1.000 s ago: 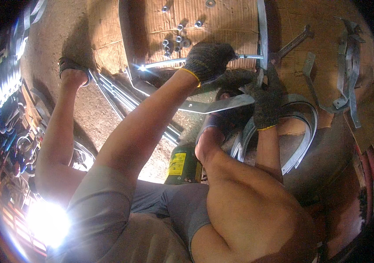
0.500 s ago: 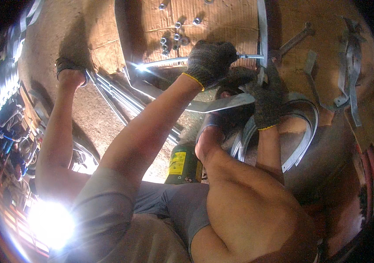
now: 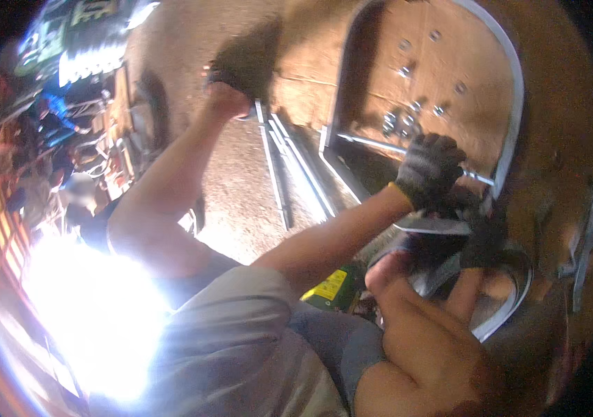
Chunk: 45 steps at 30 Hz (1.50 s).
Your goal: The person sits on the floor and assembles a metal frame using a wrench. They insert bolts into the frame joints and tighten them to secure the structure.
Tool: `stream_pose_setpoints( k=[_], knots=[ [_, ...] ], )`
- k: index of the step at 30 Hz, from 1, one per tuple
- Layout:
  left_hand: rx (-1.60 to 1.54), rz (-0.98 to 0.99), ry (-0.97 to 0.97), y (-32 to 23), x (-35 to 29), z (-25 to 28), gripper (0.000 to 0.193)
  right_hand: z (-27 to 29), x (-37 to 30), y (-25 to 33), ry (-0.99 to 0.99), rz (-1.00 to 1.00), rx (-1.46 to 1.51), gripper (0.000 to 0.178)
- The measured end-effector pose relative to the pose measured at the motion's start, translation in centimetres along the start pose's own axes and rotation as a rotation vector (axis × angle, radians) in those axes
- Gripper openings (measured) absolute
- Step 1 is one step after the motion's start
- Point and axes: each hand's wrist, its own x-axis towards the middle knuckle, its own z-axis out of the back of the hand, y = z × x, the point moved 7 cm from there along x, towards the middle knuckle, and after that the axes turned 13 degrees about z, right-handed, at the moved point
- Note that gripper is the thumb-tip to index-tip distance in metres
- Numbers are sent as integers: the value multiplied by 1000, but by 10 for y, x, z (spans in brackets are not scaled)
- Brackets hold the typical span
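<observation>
My left hand, in a dark knit glove with a yellow cuff, is closed around a thin metal rod. The rod spans a large bent metal strip frame, its right end meeting the frame's right side. My right hand, also gloved, is in shadow and blurred at the frame's lower right end. Its fingers appear to grip the strip there. Inside the frame, several small metal nuts lie on brown cardboard.
Long metal bars lie on the floor between my feet. A dark green container with a yellow label stands by my leg. Curved metal strips lie near my right forearm, bent pieces farther right. Cluttered goods fill the left side.
The view has turned, so the whole scene sits farther right and is tilted clockwise. My left hand still grips the rod. The bright glare at the rod's left end is gone.
</observation>
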Motion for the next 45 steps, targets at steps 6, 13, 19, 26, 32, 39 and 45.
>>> stream_pose_setpoints(
  k=[6,13,19,26,32,39,45],
  knots=[
    [312,562,-322,133,-53,113,22,-5,-5,-20,-69,39,232,64],
    [-536,843,-13,272,-116,104,27,-15,1,-25,-35,64,351,51],
    [-626,768,203,292,-113,84,20,-11,-3,-31,-29,-10,402,49],
    [218,310,135,253,-102,97,19,-13,-8,-24,-11,-67,442,50],
    [171,468,298,256,-84,93,25,-9,-8,-18,-24,-91,468,50],
    [51,640,443,247,-79,92,17,-10,-10,-15,-21,-127,508,51],
    [-195,750,331,258,-95,96,23,-8,-12,-14,-30,-165,547,52]
  ],
)
